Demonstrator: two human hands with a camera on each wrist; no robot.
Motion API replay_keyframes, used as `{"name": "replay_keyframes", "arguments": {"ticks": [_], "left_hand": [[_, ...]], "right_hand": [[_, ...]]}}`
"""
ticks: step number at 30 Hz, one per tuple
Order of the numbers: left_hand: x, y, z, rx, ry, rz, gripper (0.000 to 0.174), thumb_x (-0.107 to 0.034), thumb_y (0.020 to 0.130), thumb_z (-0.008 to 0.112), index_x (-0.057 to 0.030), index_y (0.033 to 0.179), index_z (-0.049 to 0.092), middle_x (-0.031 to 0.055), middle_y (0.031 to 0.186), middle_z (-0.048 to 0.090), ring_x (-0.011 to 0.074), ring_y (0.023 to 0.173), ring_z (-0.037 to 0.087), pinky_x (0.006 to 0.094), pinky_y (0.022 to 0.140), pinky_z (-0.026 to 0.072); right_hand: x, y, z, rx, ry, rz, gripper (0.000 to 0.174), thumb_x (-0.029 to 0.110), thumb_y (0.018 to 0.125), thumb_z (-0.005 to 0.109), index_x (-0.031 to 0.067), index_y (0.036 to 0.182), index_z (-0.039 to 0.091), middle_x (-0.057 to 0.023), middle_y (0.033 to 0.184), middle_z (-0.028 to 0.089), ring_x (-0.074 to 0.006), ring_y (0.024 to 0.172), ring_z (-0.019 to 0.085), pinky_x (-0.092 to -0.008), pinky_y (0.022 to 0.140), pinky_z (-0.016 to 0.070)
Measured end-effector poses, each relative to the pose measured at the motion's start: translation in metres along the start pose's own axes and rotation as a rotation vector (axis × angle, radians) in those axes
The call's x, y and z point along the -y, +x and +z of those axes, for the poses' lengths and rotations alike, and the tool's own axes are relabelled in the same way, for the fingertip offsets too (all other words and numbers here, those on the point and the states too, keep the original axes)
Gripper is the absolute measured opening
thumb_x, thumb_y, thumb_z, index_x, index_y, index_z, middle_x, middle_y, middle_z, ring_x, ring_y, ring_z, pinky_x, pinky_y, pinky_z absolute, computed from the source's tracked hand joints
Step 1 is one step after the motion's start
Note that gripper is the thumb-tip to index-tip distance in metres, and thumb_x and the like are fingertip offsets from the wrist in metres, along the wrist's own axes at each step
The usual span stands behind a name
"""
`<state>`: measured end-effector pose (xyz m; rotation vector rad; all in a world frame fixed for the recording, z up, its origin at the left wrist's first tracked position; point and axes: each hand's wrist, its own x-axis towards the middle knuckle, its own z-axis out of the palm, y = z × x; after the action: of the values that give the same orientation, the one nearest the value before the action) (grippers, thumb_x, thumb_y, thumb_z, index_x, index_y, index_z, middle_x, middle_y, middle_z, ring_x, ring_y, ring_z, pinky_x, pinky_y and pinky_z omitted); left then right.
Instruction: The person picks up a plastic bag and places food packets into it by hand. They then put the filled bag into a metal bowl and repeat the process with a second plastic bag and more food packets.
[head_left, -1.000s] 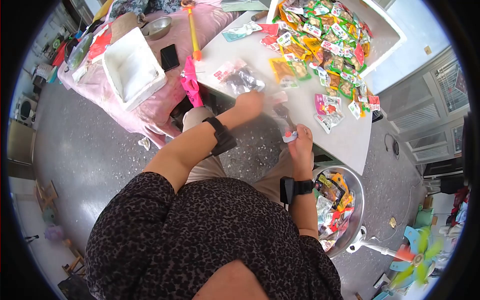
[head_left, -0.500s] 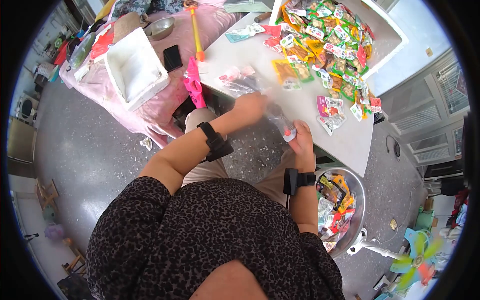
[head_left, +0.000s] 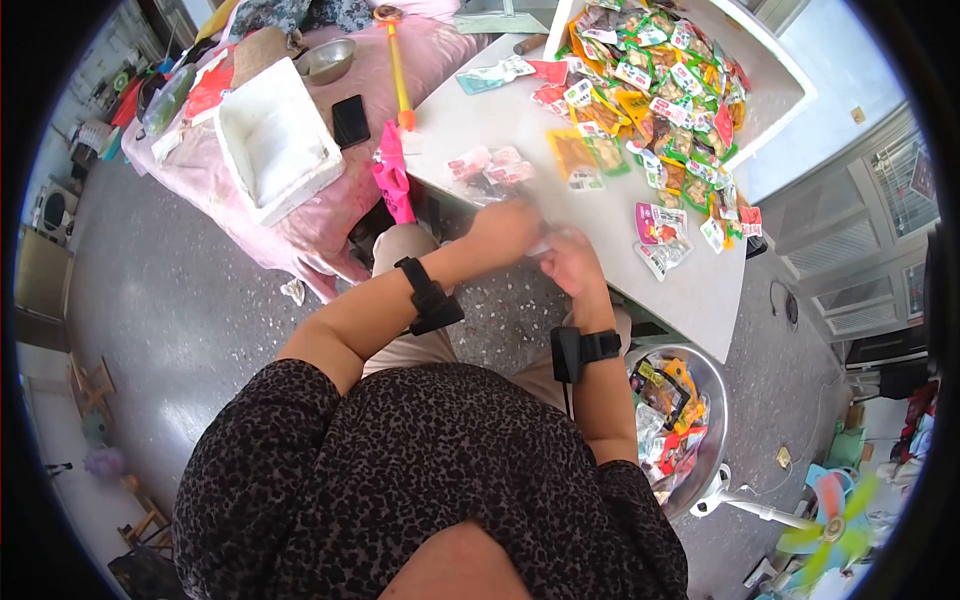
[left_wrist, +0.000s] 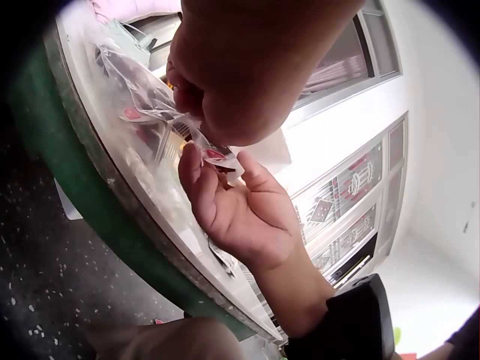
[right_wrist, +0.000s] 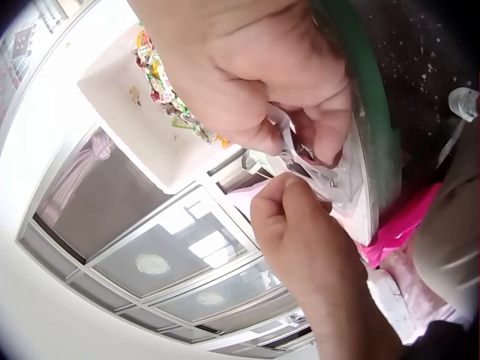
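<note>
Since half a second ago: left hand (head_left: 505, 228) held about the same spot at the near table (head_left: 690, 290) edge. Right hand (head_left: 572, 262) moved up and left and closed the gap; the two hands were now just beside each other, earlier apart with the packet stretched between them.

Left hand: thumb and fingers pinched the clear packet (left_wrist: 161, 120) from above, per the left wrist view. The packet sat between both hands, over the table's near edge. Right hand: fingers curled, pinching the packet's other end, the one with the red mark.

Rest, left to right: white foam box (head_left: 278, 140) and black phone (head_left: 350, 121) on the pink cloth, unchanged. Pink bag (head_left: 392, 180) hung at the table's left corner. Two loose packets (head_left: 490, 165) lay just beyond the hands. Pile of snack packets (head_left: 660, 90) at far right of the table. Metal bowl (head_left: 718, 385) with more packets on the floor, near right.

Labels: red, green and yellow prints on the packets, too small to read.
</note>
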<state>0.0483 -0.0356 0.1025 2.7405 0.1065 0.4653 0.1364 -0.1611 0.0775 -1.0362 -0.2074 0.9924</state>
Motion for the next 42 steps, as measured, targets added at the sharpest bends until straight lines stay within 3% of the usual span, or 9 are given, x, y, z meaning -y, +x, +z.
{"name": "replay_keyframes", "arguments": {"ticks": [10, 15, 17, 19, 25, 28, 31, 36, 42], "left_hand": [[0.005, 0.009, -0.001, -0.026, 0.027, -0.010, 0.015, -0.015, 0.071, 0.046, -0.0077, 0.080, 0.055, 0.0127, 0.079, 0.054, 0.0289, 0.076, 0.054, 0.0386, 0.066, 0.0432], [0.011, 0.007, -0.006, -0.017, 0.107, 0.011, 0.015, -0.016, 0.069, 0.050, -0.0085, 0.081, 0.055, 0.0106, 0.082, 0.055, 0.0275, 0.078, 0.053, 0.0372, 0.067, 0.0429], [0.021, -0.005, 0.002, -0.197, 0.089, 0.104, 0.019, -0.016, 0.066, 0.053, -0.0094, 0.084, 0.054, 0.0089, 0.088, 0.054, 0.0262, 0.083, 0.052, 0.0363, 0.069, 0.0414], [0.024, -0.021, 0.006, -0.285, 0.086, 0.164, 0.024, -0.015, 0.064, 0.055, -0.0105, 0.087, 0.054, 0.0073, 0.094, 0.052, 0.0253, 0.088, 0.050, 0.0357, 0.072, 0.0394], [0.036, -0.042, 0.018, -0.314, 0.158, 0.233, 0.036, -0.010, 0.059, 0.057, -0.0131, 0.094, 0.054, 0.0053, 0.102, 0.048, 0.0246, 0.096, 0.045, 0.0365, 0.079, 0.0344], [0.043, -0.039, 0.020, -0.319, 0.144, 0.282, 0.034, -0.008, 0.059, 0.056, -0.0121, 0.092, 0.054, 0.0061, 0.100, 0.049, 0.0251, 0.095, 0.045, 0.0371, 0.079, 0.0353], [0.045, -0.029, 0.013, -0.348, 0.089, 0.298, 0.031, -0.006, 0.059, 0.055, -0.0098, 0.090, 0.054, 0.0078, 0.098, 0.049, 0.0265, 0.094, 0.046, 0.0377, 0.079, 0.0363], [0.054, 0.001, -0.019, -0.438, -0.141, 0.347, 0.022, 0.001, 0.064, 0.052, -0.0040, 0.086, 0.052, 0.0113, 0.094, 0.051, 0.0287, 0.090, 0.048, 0.0360, 0.078, 0.0391], [0.038, 0.032, -0.066, -0.319, -0.775, -0.092, 0.004, -0.004, 0.078, 0.048, -0.0020, 0.082, 0.048, 0.0043, 0.082, 0.053, 0.0110, 0.077, 0.051, 0.0236, 0.069, 0.0404]], "right_hand": [[-0.011, 0.043, 0.033, -0.251, 0.145, -0.140, 0.014, 0.007, 0.079, 0.040, -0.0017, 0.089, 0.044, -0.0109, 0.081, 0.051, -0.0221, 0.073, 0.053, -0.0311, 0.055, 0.0454], [-0.025, 0.047, 0.021, 0.030, -0.044, -0.414, 0.015, 0.009, 0.078, 0.041, 0.0002, 0.088, 0.049, -0.0114, 0.083, 0.052, -0.0234, 0.077, 0.052, -0.0325, 0.061, 0.0451], [-0.028, 0.047, 0.008, 0.061, -0.001, -0.382, 0.016, 0.005, 0.075, 0.044, 0.0000, 0.090, 0.048, -0.0126, 0.085, 0.052, -0.0221, 0.075, 0.053, -0.0323, 0.060, 0.0460], [-0.017, 0.038, -0.010, -0.047, 0.239, -0.071, 0.021, -0.003, 0.072, 0.045, -0.0019, 0.093, 0.045, -0.0151, 0.089, 0.052, -0.0213, 0.073, 0.055, -0.0337, 0.058, 0.0478], [-0.010, 0.032, -0.027, -0.499, -0.626, -0.355, 0.036, 0.002, 0.071, 0.050, -0.0011, 0.105, 0.042, -0.0159, 0.091, 0.052, -0.0260, 0.075, 0.056, -0.0326, 0.064, 0.0464], [-0.012, 0.046, -0.037, -0.351, -1.566, -0.966, 0.039, 0.003, 0.069, 0.049, -0.0031, 0.107, 0.041, -0.0192, 0.096, 0.051, -0.0340, 0.079, 0.054, -0.0357, 0.071, 0.0440], [-0.009, 0.048, -0.032, -0.163, -1.584, -0.786, 0.033, 0.003, 0.069, 0.047, -0.0015, 0.101, 0.047, -0.0198, 0.093, 0.052, -0.0371, 0.083, 0.051, -0.0386, 0.077, 0.0405], [0.008, 0.050, -0.024, -0.241, -1.262, -0.744, 0.018, 0.009, 0.074, 0.049, 0.0017, 0.089, 0.053, -0.0153, 0.080, 0.056, -0.0279, 0.075, 0.054, -0.0327, 0.069, 0.0431], [0.080, 0.020, 0.018, -0.151, -0.825, -0.542, 0.018, 0.017, 0.078, 0.053, 0.0012, 0.085, 0.054, -0.0035, 0.071, 0.053, -0.0095, 0.062, 0.048, -0.0236, 0.058, 0.0409]]}}
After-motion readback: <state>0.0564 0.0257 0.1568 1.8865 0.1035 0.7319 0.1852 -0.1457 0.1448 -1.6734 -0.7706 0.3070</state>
